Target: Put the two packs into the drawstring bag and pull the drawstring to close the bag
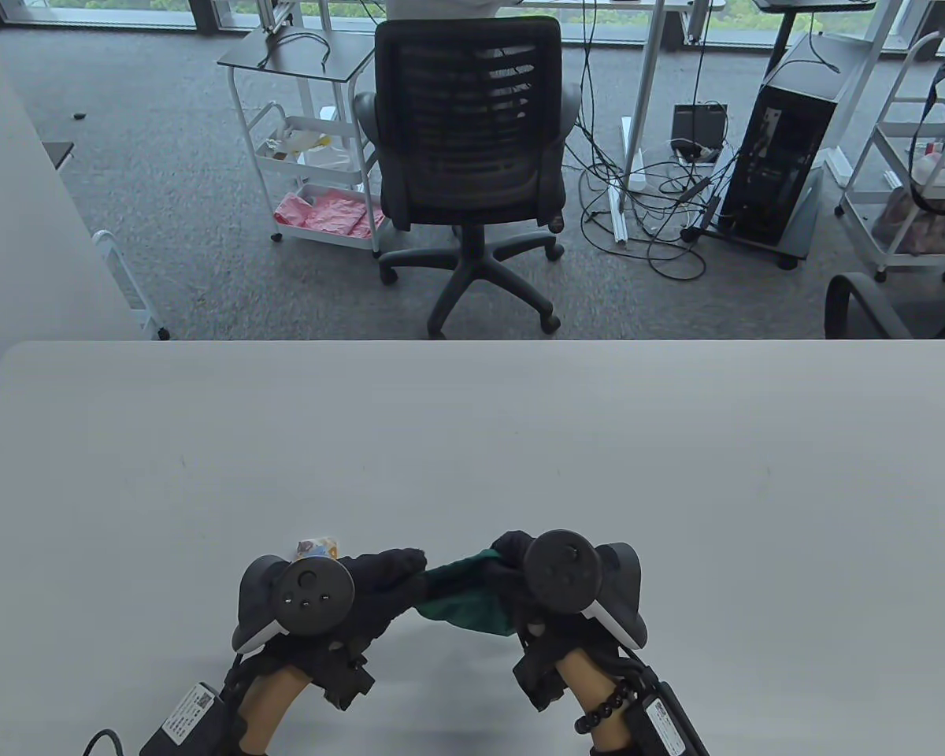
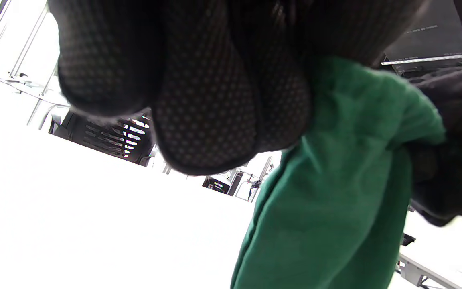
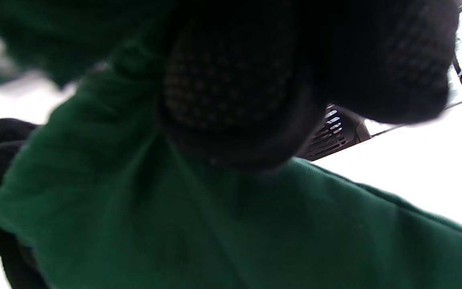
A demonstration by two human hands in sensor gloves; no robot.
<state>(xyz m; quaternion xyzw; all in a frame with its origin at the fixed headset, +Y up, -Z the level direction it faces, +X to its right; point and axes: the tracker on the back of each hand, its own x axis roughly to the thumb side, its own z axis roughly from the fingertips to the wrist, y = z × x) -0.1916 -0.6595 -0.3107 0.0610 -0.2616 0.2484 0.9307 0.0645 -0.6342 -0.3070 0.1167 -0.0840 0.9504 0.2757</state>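
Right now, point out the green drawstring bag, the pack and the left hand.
green drawstring bag [image 1: 465,602]: table view, cloth between the hands.
pack [image 1: 317,546]: table view, printed end above the tracker.
left hand [image 1: 386,579]: table view, gloved fingers at the bag.

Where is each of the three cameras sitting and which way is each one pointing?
Table view: high above, looking down at the grey table; both hands, left hand and right hand, hold the green cloth drawstring bag.
Left wrist view: under the left wrist, looking up past gloved fingers at the bag.
Right wrist view: under the right wrist, fingers on the bag.
Both wrist views share the bag and the black mesh office chair.
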